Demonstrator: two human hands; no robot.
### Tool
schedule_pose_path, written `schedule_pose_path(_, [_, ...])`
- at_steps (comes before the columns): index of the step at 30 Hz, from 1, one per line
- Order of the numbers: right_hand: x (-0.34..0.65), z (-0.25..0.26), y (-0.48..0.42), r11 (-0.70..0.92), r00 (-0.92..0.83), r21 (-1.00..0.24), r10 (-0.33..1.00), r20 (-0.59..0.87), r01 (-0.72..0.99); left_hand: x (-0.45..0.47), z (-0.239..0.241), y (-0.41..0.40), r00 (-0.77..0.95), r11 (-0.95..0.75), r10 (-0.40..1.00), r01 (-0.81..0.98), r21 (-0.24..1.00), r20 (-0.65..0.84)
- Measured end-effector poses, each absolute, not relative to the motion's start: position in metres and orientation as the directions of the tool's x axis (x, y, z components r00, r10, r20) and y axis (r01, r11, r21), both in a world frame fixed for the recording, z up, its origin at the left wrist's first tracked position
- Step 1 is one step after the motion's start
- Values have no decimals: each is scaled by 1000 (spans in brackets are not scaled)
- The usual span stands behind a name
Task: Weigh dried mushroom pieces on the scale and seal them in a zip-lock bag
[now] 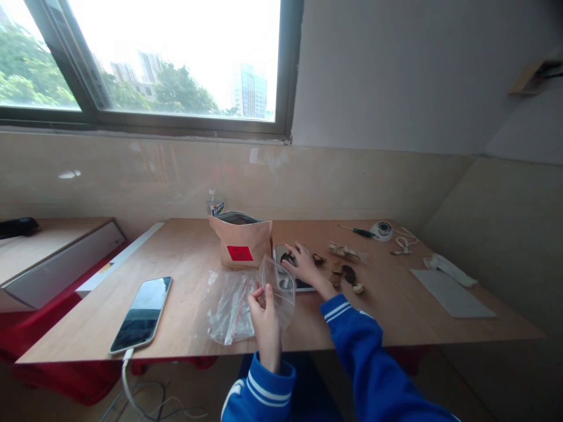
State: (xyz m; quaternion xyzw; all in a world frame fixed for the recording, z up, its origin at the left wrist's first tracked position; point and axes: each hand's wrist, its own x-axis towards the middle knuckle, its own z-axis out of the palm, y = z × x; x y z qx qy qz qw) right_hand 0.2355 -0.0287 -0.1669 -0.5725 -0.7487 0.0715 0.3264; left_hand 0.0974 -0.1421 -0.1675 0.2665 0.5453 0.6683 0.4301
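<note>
Head view: the left hand [265, 313] pinches a small clear zip bag [278, 280] upright above the counter's [176, 252] near edge, over a heap of clear bags [226, 305]. The right hand [303, 264], fingers spread, rests on a dark piece [288, 258] near the counter's middle. A pink pouch [241, 241] stands behind; a phone [141, 313] lies near the front left corner.

We are counting two hands at work: a left hand [264, 313] and a right hand [303, 264]. We are seeing one open paper pouch [241, 241], one phone [141, 313] on its cable, one screwdriver [357, 231], one small bottle [215, 204] and one grey sheet [451, 292]. Plastic bags are numbering at least two: one raised bag [278, 280] and a flat pile [226, 305] we cannot count exactly.
</note>
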Motion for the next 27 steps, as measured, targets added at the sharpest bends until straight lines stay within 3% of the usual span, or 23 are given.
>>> schedule_pose_path(4, [230,-189,-21,324,-188,-386,918,350,864,91,-167,-144,-486,-9,863,-290,957,-139])
schedule_pose_path(14, [240,-189,-31,355,-181,-348,878,444,867,91,-167,-143,-464,16,869,-324,946,-174])
schedule_pose_path(18, [243,-181,-31,375,-118,-463,862,494,803,91,-168,-143,-447,33,877,-313,949,-177])
schedule_pose_path(23, [235,-134,-50,438,27,-680,829,558,588,91,-169,-142,-463,18,870,-309,951,-167])
schedule_pose_path(27, [224,-90,-79,465,-105,-691,862,496,553,92,-168,-140,-463,-9,875,-313,950,-144])
